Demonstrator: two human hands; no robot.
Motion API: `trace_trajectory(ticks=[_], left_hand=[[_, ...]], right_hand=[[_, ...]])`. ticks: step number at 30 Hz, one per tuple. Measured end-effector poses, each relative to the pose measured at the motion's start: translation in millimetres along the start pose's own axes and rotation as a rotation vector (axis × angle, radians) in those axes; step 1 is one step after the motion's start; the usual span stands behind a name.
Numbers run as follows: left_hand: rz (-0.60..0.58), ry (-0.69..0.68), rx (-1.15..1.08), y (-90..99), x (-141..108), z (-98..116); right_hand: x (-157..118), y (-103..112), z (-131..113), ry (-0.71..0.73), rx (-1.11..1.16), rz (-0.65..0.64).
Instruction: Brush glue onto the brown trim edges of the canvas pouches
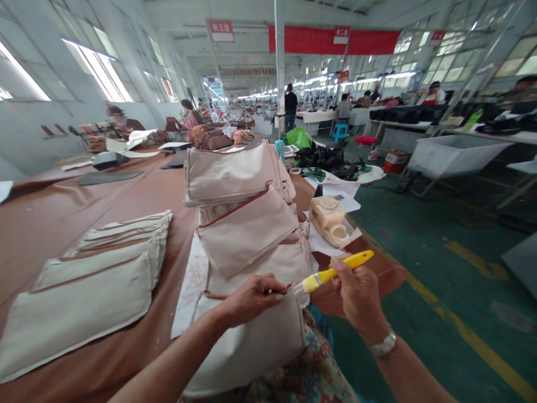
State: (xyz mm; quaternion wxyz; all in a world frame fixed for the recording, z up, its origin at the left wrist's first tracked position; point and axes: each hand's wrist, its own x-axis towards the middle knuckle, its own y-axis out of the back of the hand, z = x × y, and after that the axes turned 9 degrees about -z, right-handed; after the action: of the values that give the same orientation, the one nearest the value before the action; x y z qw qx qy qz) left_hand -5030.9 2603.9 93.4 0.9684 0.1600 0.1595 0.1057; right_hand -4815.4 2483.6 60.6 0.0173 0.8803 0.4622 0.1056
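My left hand (255,300) pinches the top edge of a cream canvas bag panel (247,350) with brown piping. My right hand (358,296), with a silver wristwatch (382,344) on its wrist, grips a yellow-handled paint brush (331,272). The brush's pale bristles (301,289) sit just right of my left fingers, at the panel's corner. More piped canvas panels (245,224) overlap in a stack beyond my hands. A cream plastic pot (328,220) rests on white paper (331,238) behind the brush. Another overlapping row of panels (84,299) lies to the left.
A long brown work table (104,224) runs into the distance, with bags and tools along it. Green bags and black pieces lie beyond the pot. A wheeled white bin (455,157) stands on the green floor at right, and co-workers sit and stand around the hall.
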Motion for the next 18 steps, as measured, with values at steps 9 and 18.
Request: trace_trajectory(ticks=[9, 18], left_hand=[[0.087, -0.106, 0.279, -20.2, -13, 7], [0.349, -0.2, 0.726, -41.8, -22, -3]], right_hand=[[5, 15, -4, -0.067, 0.1, 0.15], [-19, 7, -34, -0.21, 0.363, -0.25]])
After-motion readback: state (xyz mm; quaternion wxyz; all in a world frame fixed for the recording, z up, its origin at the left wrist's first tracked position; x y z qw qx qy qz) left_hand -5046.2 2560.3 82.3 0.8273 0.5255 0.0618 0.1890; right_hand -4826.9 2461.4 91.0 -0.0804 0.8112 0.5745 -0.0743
